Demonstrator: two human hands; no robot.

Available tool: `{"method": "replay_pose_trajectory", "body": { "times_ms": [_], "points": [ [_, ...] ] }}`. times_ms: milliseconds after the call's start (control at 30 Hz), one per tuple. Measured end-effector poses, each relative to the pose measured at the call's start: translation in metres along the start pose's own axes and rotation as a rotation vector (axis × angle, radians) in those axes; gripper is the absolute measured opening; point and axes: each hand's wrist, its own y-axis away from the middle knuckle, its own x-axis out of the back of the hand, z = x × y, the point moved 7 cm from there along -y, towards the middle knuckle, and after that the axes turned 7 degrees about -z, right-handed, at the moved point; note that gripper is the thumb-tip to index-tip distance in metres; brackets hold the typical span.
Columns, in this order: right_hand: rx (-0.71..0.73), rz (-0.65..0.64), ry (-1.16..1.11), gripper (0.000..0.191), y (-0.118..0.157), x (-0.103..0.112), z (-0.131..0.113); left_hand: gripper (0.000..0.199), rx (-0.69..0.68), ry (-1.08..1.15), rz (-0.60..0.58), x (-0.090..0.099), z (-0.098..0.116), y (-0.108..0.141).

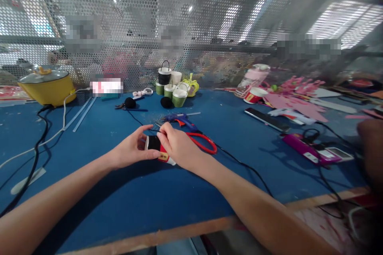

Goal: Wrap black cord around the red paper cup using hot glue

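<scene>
A paper cup [164, 157] with red and white on it lies on its side between my hands, its rim end wrapped in black yarn. My left hand [131, 148] holds the cup, thumb along its near side and fingers behind. My right hand [176, 145] is closed at the cup's far side, fingertips pinched on the black yarn [153, 142]. The yarn runs back to a black ball [129, 103] beside scissors. Just behind my right hand lie a blue glue gun [182, 119] and red-handled scissors [206, 144].
Wrapped cups [179, 95] stand at the back beside another black ball [166, 102]. A yellow pot [48, 87] is at the back left. To the right lie a phone [266, 119], a purple power strip [308, 149] and pink pieces. Part of a person shows at the right edge.
</scene>
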Motion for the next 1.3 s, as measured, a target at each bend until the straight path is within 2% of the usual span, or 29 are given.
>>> {"method": "replay_pose_trajectory", "body": {
  "times_ms": [200,500,633,833,1067,1300],
  "points": [
    [0.045,0.009,0.087,0.012,0.001,-0.004,-0.008,0.072,-0.026,-0.005,0.017,0.000,-0.001,0.000],
    [0.075,-0.043,-0.175,0.012,-0.002,0.002,0.004,0.080,-0.079,-0.066,-0.001,-0.001,0.002,0.001],
    [0.076,-0.089,-0.204,0.013,-0.003,0.000,0.004,0.083,-0.108,-0.091,-0.018,-0.002,0.003,0.002],
    [0.103,-0.061,-0.204,0.013,-0.001,0.000,0.002,0.085,-0.108,-0.130,-0.017,-0.002,0.006,0.002],
    [0.089,-0.016,-0.198,0.014,-0.002,0.001,0.003,0.078,-0.024,-0.122,-0.027,-0.003,0.006,0.004],
    [0.031,-0.032,-0.239,0.014,-0.002,-0.002,0.008,0.078,-0.096,-0.055,-0.041,-0.003,0.008,0.002]
  ]
}}
